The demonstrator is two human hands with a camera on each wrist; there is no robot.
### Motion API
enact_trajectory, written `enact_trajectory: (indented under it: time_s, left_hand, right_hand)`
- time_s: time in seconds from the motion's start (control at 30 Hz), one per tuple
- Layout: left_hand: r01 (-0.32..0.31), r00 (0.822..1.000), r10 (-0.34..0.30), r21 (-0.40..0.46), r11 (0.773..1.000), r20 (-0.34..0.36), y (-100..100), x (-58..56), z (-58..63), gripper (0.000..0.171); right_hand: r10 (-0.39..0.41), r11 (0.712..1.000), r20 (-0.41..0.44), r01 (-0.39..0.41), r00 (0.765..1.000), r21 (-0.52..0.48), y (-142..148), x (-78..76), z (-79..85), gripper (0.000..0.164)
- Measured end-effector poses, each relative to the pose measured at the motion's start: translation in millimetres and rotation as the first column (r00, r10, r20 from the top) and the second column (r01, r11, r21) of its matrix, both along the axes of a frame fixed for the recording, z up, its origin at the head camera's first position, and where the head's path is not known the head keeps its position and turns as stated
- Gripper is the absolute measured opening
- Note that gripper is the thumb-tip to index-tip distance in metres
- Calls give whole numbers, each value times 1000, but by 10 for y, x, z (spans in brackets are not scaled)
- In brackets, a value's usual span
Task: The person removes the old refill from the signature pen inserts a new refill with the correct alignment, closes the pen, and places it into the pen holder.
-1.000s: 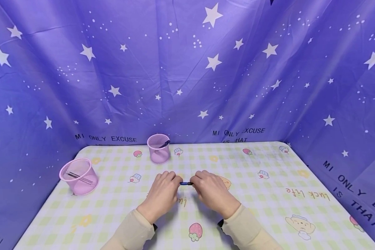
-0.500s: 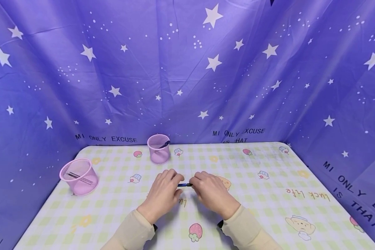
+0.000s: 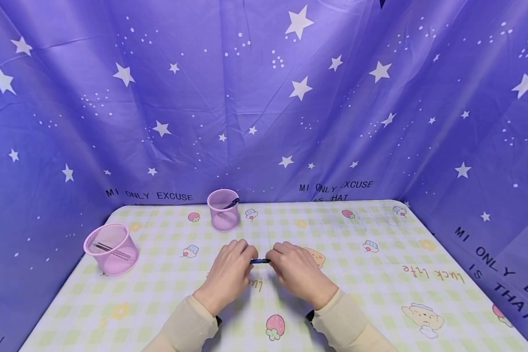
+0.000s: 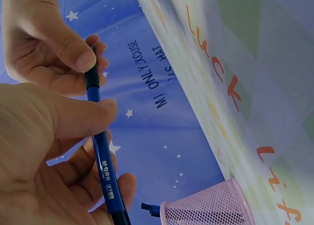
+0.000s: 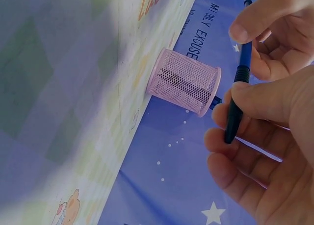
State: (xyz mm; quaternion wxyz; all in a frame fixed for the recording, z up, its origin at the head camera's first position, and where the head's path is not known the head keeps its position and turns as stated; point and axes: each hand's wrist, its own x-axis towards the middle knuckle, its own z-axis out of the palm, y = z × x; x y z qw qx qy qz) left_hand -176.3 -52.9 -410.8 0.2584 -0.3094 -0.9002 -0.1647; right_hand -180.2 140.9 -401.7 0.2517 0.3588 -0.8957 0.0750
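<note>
A blue pen [image 3: 259, 261] with a dark grip section lies level between both hands, close over the middle of the table. My left hand [image 3: 226, 274] pinches its blue barrel between thumb and fingers; white lettering shows on the barrel [image 4: 104, 166] in the left wrist view. With thumb and forefinger, my right hand [image 3: 301, 274] holds the dark front section [image 5: 241, 75]. In the right wrist view the pen's tapered tip rests over the right fingers, which are curled beneath it.
A pink mesh pen cup [image 3: 224, 217] with a dark pen [image 3: 233, 202] in it stands at the back of the table. Another pink mesh cup [image 3: 119, 252], holding thin dark sticks [image 3: 110, 248], stands at the left. A starry purple curtain [image 3: 264, 98] surrounds the checked tablecloth [image 3: 356, 318].
The left thumb and forefinger came apart half a second ago and have closed on the barrel again. A little more of the pen shows between the hands than a second ago.
</note>
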Motion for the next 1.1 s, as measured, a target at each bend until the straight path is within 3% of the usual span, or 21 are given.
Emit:
enact_trajectory:
  time_s: [0.57, 0.97, 1.1]
  left_hand:
    - [-21, 1000, 21, -34, 999, -6, 16, 0, -9, 7]
    - [-20, 1000, 20, -37, 999, 12, 10, 5, -23, 8]
    - [-15, 999, 15, -20, 1000, 35, 3, 10, -18, 20]
  right_hand:
    - [-14, 1000, 10, 14, 1000, 4, 11, 17, 30, 9]
    - [-16, 1000, 17, 16, 1000, 13, 2, 13, 17, 8]
    - [-14, 1000, 18, 14, 1000, 15, 0, 14, 12, 7]
